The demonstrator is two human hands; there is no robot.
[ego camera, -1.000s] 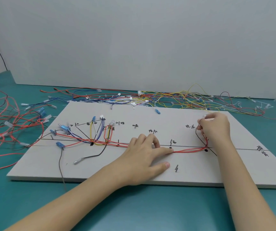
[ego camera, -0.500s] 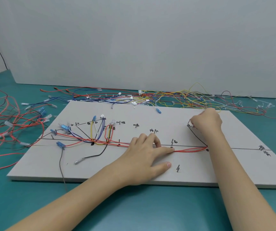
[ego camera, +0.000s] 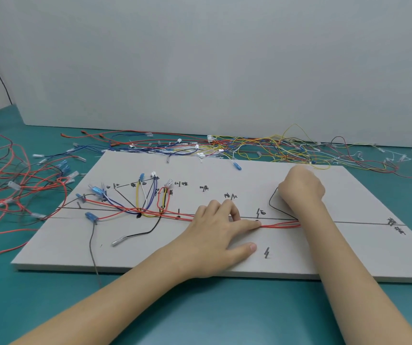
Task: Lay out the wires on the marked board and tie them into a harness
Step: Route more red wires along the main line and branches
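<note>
On the teal table (ego camera: 200, 314) lies the marked board (ego camera: 349, 257), a pale grey sheet with drawn lines and handwritten labels. The left hand (ego camera: 215, 235) rests flat on it, fingers straight, its forefinger pressing the red wires (ego camera: 277, 224) along the long horizontal line. The right hand (ego camera: 299, 186) is curled into a fist farther back and grips the end of a black wire (ego camera: 273, 202) (its fingertips are hidden), which loops down to the line. Yellow, blue and red wires fan out near the board's left part, and loose wires (ego camera: 262, 145) lie tangled behind it.
</note>
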